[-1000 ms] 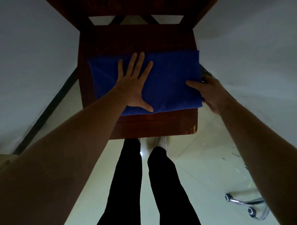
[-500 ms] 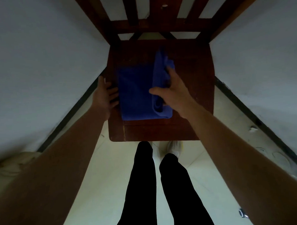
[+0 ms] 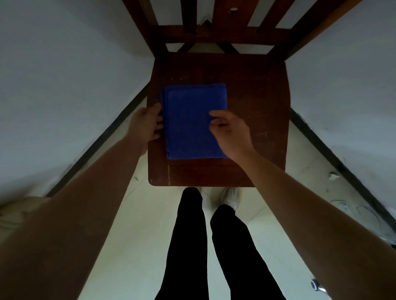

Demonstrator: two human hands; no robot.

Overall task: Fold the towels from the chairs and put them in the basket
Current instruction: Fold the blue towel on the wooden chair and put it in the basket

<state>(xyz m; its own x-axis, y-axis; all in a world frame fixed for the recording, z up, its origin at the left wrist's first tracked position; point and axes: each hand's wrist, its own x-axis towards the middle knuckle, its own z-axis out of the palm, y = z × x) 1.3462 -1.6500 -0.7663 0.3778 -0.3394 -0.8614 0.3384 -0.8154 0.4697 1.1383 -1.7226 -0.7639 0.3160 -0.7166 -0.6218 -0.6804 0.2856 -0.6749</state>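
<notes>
The folded blue towel [image 3: 191, 121] lies flat on the chair seat [image 3: 259, 125], with the left hand [image 3: 146, 124] at its left edge, grip unclear, and the right hand [image 3: 230, 130] over it, fingers [image 3: 216, 114] loosely bent, holding nothing.

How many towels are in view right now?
1. A folded blue towel lies flat on the wooden chair seat, with the left hand at its left edge and the right hand over its right side. More towels may lie outside the view.
</notes>
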